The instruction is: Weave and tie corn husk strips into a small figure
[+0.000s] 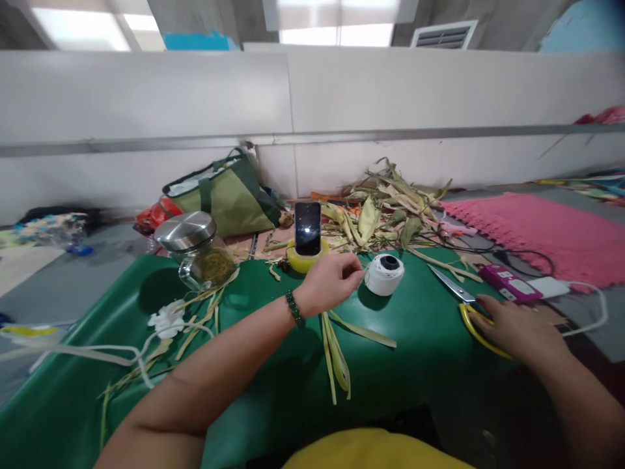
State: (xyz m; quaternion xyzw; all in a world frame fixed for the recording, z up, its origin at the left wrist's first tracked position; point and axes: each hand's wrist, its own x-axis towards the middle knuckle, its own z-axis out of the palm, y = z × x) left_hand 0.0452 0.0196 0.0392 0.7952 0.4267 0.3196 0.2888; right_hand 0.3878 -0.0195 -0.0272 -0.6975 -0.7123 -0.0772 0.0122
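Note:
My left hand (331,281), with a green bead bracelet at the wrist, is closed in a pinch just left of a white thread spool (383,276). Whatever its fingertips hold is too fine to make out. Below that hand, pale green husk strips (336,361) spread over the green mat (410,365), their upper ends hidden by the hand. At the right, my right hand (517,329) has its fingers on the yellow handles of a pair of scissors (461,293). The scissor blades point away to the upper left.
A phone (307,228) leans upright in a yellow tape roll (303,260). Behind lies a heap of dry husks (385,202). Left stand a lidded glass jar (209,264) and a green bag (234,198). A purple power bank (508,283) with cables sits by the pink cloth (547,234).

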